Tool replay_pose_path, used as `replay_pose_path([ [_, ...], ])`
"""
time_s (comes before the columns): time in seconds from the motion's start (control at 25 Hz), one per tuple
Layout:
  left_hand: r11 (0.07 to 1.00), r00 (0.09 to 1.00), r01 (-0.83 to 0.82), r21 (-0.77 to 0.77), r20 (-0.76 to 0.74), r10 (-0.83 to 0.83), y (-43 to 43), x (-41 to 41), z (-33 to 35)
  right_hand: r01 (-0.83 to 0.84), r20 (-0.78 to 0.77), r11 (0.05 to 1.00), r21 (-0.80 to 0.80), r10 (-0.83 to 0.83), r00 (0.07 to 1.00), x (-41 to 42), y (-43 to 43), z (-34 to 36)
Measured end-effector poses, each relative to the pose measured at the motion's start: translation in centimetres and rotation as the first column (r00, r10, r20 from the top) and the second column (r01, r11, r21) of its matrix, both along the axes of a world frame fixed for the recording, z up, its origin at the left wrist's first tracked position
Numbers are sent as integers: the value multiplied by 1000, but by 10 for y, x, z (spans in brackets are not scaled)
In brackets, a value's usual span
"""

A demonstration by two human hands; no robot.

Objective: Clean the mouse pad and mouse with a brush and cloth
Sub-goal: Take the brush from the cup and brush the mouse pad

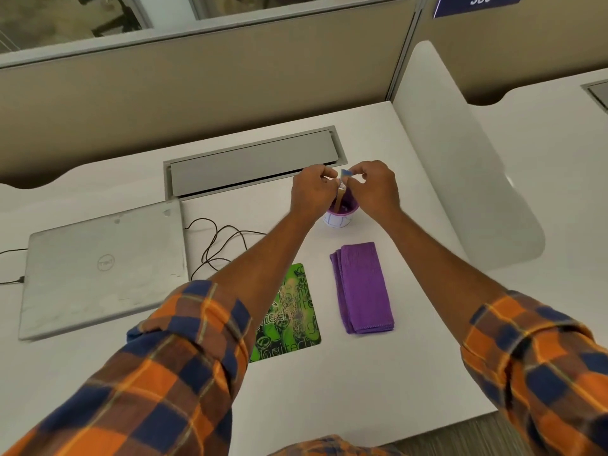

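Left hand [312, 192] and right hand [375, 189] both pinch the brush [340, 195] standing in the cup [339, 218]; mouse pad [289, 314] at six o'clock, part-hidden by forearm; bristles indistinct.

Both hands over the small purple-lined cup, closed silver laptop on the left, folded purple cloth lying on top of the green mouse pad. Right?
Wrong on one point: the head view shows the folded purple cloth lying on the white desk beside the green mouse pad, to its right and apart from it. The rest stands: both hands over the small purple-lined cup, closed silver laptop on the left.
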State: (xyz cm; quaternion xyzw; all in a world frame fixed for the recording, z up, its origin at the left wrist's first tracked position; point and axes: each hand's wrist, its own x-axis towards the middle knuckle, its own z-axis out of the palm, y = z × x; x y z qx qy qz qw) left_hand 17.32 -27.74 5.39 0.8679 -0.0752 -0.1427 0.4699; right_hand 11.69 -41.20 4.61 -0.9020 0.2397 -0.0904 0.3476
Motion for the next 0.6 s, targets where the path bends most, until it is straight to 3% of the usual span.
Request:
replay_pose_path([
  [0.24, 1000, 1000, 20, -6, 12, -20, 10, -5, 0, 16, 42, 999, 29, -17, 999, -8, 9, 11],
  [0.6, 984, 995, 40, -176, 95, -24, 66, -36, 30, -147, 143, 987, 65, 137, 980, -34, 46, 67],
])
